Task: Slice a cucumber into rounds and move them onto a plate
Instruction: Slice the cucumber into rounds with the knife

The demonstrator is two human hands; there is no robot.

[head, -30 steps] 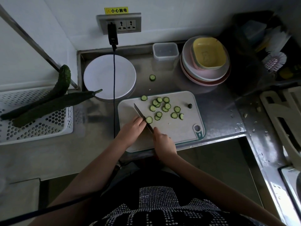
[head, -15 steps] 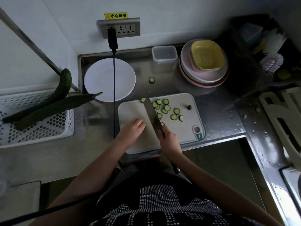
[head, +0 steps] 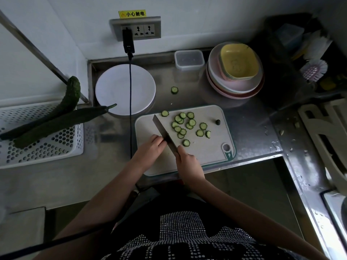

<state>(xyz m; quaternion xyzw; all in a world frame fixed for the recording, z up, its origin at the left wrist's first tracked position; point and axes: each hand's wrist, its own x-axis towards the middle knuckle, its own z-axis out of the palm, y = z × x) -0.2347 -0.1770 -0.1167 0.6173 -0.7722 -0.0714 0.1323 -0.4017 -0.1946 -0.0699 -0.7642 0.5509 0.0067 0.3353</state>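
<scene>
Tilted since before, knife (head: 165, 133) nears left hand (head: 150, 149), board's (head: 210, 152) right half open.

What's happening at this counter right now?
A person is slicing cucumber on a cutting board. The right hand grips a knife, its blade lying across the board, while the left hand rests beside it. Cucumber rounds lie scattered on the board, one stray round on the counter. The white plate holds none.

Stacked bowls (head: 235, 72), white basket (head: 41, 143)
</scene>
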